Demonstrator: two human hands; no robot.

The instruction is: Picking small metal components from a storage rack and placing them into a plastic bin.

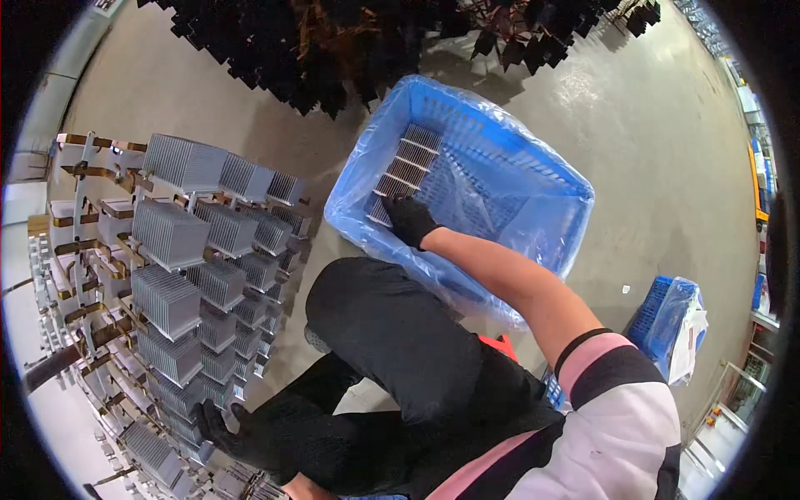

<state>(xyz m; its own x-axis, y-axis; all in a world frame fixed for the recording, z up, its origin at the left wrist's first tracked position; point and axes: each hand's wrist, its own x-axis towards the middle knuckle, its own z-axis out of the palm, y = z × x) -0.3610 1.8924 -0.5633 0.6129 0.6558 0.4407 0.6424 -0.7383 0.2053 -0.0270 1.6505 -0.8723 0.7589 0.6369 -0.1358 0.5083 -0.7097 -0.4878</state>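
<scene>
My right hand (pixel 408 220), in a black glove, reaches into a blue plastic crate (pixel 562 185) lined with clear plastic film. Its fingers are curled on the nearest finned metal heat sink (pixel 377 212), whose end the glove partly covers. Several more heat sinks (pixel 410 157) stand in a row along the crate's left side, fins upward. My left hand (pixel 227 431), also gloved in black, is at the lower left beside a hanging rack. Its fingers are spread, with nothing visible in them, close to the heat sinks (pixel 169 354) on that rack.
The rack's metal frame (pixel 86 179) with brownish hooks carries several rows of heat sinks on the left. Dark, jagged hanging parts (pixel 333 50) fill the top. A smaller blue crate (pixel 652 312) with film and papers sits at right. My bent knee (pixel 358 292) is beside the large crate.
</scene>
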